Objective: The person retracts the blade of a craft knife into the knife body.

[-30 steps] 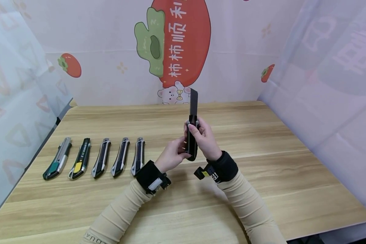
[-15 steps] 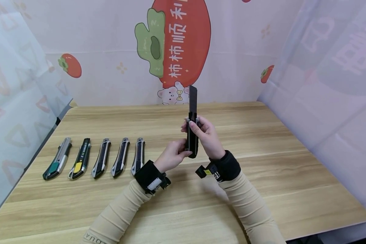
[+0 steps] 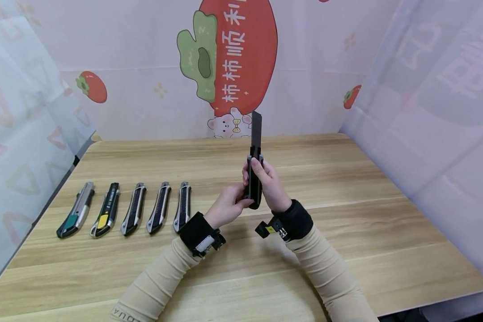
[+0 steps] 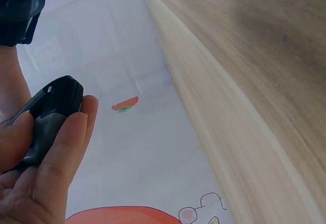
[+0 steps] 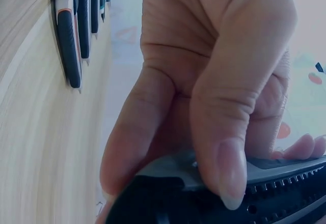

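Note:
A dark utility knife (image 3: pixel 256 190) stands nearly upright above the table in the head view, its wide blade (image 3: pixel 256 129) extended upward. The left hand (image 3: pixel 226 206) pinches the handle's lower end between thumb and fingers. Higher up, the right hand (image 3: pixel 274 190) grips the handle, with its thumb lying along the near face. In the left wrist view, the left hand (image 4: pixel 56 158) wraps the butt of the knife (image 4: pixel 56 102). The left hand (image 5: pixel 219 76) fills much of the right wrist view, its thumb pressing near a toothed slot on the knife (image 5: pixel 204 198).
Several utility knives lie in a row at left: one green and silver (image 3: pixel 75 210), one with a yellow patch (image 3: pixel 106 210), then silver and black ones (image 3: pixel 133 209). They rest on a wooden table (image 3: pixel 366 214). A printed cloth (image 3: pixel 306 89) hangs behind it.
The knife has risen slightly, its blade tip now higher than one second ago. The right thumb has shifted up the handle a little. The row of knives has not moved.

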Demonstrator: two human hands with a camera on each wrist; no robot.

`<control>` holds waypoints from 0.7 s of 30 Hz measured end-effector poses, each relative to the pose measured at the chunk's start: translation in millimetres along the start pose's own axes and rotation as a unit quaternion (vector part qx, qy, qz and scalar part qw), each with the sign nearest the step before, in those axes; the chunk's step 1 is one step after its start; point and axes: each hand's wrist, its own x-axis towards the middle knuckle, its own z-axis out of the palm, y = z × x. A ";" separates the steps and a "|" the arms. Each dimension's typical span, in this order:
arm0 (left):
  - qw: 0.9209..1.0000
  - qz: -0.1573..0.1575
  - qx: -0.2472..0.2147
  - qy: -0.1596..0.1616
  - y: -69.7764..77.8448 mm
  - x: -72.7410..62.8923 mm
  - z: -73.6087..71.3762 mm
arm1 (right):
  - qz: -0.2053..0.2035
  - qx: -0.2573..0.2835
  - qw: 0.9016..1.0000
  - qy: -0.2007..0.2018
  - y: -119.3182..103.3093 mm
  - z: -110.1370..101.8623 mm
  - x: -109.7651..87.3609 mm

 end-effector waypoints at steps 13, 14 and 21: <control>1.000 -0.001 -0.012 -0.013 12.7 -3.5 -2.0 | -0.005 0.002 1.000 -0.007 -2.3 1.0 -3.0; 1.000 -0.001 -0.015 -0.014 7.8 -2.2 -0.9 | -0.005 0.005 1.000 -0.009 -2.9 1.4 -3.3; 0.999 -0.022 -0.044 -0.022 3.2 -1.2 -2.5 | -0.012 0.014 1.000 -0.016 -0.2 1.0 -2.0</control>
